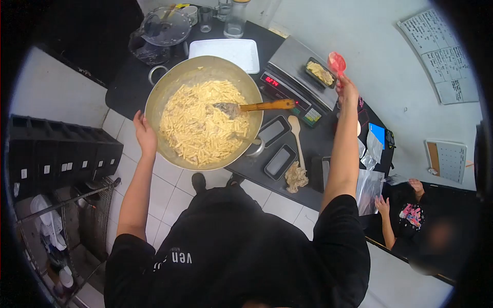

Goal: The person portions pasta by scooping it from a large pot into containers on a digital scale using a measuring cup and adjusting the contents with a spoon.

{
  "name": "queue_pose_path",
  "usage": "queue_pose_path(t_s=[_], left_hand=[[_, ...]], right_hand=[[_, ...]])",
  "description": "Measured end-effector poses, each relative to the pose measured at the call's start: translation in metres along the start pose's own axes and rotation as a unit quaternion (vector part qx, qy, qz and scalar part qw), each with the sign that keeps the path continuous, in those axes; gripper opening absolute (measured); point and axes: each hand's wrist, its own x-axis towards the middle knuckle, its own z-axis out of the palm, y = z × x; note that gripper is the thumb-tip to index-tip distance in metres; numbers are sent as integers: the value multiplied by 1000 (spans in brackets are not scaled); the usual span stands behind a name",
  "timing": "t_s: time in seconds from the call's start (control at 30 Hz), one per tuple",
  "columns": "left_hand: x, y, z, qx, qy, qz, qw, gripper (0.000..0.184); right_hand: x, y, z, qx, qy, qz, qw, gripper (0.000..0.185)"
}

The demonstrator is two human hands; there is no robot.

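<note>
A large metal pot holds penne pasta in a creamy sauce. A wooden-handled spatula rests in it, and a metal utensil is partly sunk in the pasta. My left hand is at the pot's left rim, gripping its side; part of the grip is hidden. My right hand is closed around the handle of a red scoop, raised beside a black food tray with pasta in it. That tray sits on a digital scale with a lit red display.
Black trays, a wooden spoon and a crumpled cloth lie on the dark table. Behind the pot are a white board, a glass jar and a clear lidded container. At right, another person's hands handle plastic bags.
</note>
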Motion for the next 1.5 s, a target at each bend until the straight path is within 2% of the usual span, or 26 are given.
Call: queue_pose_path(t_s=[0.03,0.1,0.13,0.17,0.2,0.23,0.3,0.37,0.43,0.53,0.67,0.73,0.77,0.83,0.97,1.07,1.17,1.27,1.33,1.43,1.5], left_hand=[[-1,4,0,6,-8,-7,1000,38],[-1,3,0,10,-3,-4,1000,37],[1,-4,2,8,8,10,1000,37],[1,-6,1,14,18,5,1000,37],[1,-5,3,-12,14,-7,1000,36],[0,-3,5,-40,7,-17,999,36],[0,3,3,-49,8,-15,999,36],[1,4,3,-57,10,-11,998,36],[2,1,4,-23,27,48,998,38],[2,5,2,-22,34,55,998,39],[2,8,0,-19,34,53,998,40],[3,8,-2,-16,31,59,998,41],[3,9,-3,-18,33,56,998,41],[2,9,-2,-26,24,48,998,41],[3,8,-1,-33,23,53,998,40],[2,9,0,-46,18,61,997,41],[2,9,-1,-44,7,62,997,41],[2,11,-3,-48,8,60,997,41],[0,12,-5,-44,3,66,997,41],[2,6,-1,-44,-8,70,997,39],[3,0,2,-57,5,86,995,39]], right_hand=[[-9,-11,12,-1,-7,2,1000,31],[-50,-40,53,1,-119,-17,993,36],[-79,-51,85,-85,-122,-43,988,31],[-104,-53,115,-84,-135,-40,987,31],[-128,-54,141,-228,-182,-96,952,29],[-149,-50,167,-367,-221,-153,891,27],[-184,-12,213,-472,-290,-300,777,23],[-181,60,253,-654,-286,-386,585,23],[-199,96,283,-631,-322,-390,588,21],[-200,139,315,-651,-312,-391,571,22],[-204,166,324,-635,-343,-346,599,16],[-200,167,319,-587,-359,-280,669,18],[-195,166,315,-589,-360,-281,667,18],[-187,158,305,-501,-354,-138,778,25],[-189,141,294,-492,-344,-116,791,26],[-192,131,284,-462,-300,-96,829,24],[-186,129,274,-442,-288,-137,838,24],[-188,114,268,-419,-297,-99,853,26],[-188,100,261,-401,-301,-32,865,25],[-191,59,245,-350,-303,-40,885,26],[-192,15,224,-364,-279,-54,887,28]])
